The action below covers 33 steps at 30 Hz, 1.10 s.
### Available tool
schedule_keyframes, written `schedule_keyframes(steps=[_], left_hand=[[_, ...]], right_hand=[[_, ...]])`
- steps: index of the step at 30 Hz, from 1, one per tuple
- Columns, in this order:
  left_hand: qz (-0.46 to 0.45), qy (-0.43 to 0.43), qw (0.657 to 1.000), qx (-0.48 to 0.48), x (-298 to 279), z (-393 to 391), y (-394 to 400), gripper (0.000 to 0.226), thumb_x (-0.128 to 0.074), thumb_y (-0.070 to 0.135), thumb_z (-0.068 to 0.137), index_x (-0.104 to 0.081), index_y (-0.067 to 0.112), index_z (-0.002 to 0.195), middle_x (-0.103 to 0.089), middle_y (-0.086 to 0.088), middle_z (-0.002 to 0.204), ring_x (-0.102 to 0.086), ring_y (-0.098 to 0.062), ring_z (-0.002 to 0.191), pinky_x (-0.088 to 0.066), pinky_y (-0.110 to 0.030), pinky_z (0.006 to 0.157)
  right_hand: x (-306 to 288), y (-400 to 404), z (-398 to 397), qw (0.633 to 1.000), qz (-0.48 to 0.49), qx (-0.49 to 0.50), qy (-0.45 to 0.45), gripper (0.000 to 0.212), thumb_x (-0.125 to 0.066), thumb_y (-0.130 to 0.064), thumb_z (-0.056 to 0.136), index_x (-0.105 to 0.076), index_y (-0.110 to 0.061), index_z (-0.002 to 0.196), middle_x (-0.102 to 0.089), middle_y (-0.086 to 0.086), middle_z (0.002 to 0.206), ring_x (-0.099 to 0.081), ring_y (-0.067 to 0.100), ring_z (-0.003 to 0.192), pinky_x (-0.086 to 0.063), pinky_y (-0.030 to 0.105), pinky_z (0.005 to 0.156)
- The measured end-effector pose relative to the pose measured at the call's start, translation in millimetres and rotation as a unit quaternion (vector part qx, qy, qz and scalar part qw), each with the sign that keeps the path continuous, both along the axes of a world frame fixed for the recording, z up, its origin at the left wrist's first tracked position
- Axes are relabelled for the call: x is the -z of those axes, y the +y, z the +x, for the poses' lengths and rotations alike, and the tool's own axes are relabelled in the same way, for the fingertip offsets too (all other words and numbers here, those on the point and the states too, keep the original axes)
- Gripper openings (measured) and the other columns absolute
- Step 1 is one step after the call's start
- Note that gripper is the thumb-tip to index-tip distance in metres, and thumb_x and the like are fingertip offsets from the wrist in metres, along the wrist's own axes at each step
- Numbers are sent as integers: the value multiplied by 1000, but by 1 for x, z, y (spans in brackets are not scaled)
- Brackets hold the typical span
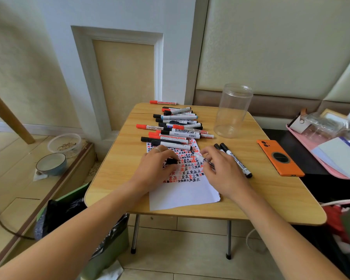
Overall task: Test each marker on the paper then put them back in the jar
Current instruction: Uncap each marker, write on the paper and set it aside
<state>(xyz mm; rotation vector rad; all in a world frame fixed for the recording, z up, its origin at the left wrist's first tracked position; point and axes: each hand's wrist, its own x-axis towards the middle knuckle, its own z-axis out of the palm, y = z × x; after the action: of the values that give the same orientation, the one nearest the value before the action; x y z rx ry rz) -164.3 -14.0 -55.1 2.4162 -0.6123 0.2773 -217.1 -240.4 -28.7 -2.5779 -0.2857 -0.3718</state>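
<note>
Both forearms reach in over the near edge of the worktop (271,209). Under the hands lies the paper (182,195), its far half covered in red and black marks. Curled fingers of the left hand (157,165) pinch a black cap (171,161). Beside it, the right hand (220,170) grips an uncapped marker (200,158), tip on the paper. Beyond both hands lies a pile of markers (176,126); two black markers (233,159) lie just right of the right hand. Farther off beyond the right hand stands the clear jar (232,110).
</note>
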Motion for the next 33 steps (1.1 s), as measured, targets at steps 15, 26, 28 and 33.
schedule_keyframes(steps=[15, 26, 28, 33], left_hand=[[165, -15, 984, 69, 1, -11, -15, 68, -32, 74, 89, -33, 47, 152, -28, 2, 161, -20, -20, 151, -11, -50, 122], [229, 33, 968, 94, 10, -12, -11, 73, -13, 86, 85, -15, 59, 153, 9, 4, 171, 21, -16, 155, 4, -57, 124], [232, 39, 967, 96, 9, -11, -11, 73, -13, 86, 84, -15, 60, 153, 3, 4, 171, 14, -17, 156, 3, -56, 124], [238, 38, 966, 96, 6, -11, -10, 75, -12, 86, 83, -16, 61, 153, -11, 2, 167, -3, -20, 155, 1, -53, 124]], right_hand=[[-3, -16, 11, 793, 577, -50, 188, 41, -43, 7, 103, -71, -14, 124, -75, 11, 114, -71, 20, 91, -58, 30, 77], [16, -17, 1, 874, 466, -11, 141, 6, -64, -15, 100, -61, -11, 97, -60, 9, 69, -57, 21, 55, -42, 24, 42], [17, -15, -1, 882, 449, -25, 144, 6, -62, -13, 101, -61, -9, 97, -63, 13, 76, -65, 28, 59, -48, 28, 45], [18, -16, -4, 901, 412, 9, 136, 17, -73, -19, 95, -60, -9, 91, -61, 9, 69, -64, 30, 51, -46, 29, 39]])
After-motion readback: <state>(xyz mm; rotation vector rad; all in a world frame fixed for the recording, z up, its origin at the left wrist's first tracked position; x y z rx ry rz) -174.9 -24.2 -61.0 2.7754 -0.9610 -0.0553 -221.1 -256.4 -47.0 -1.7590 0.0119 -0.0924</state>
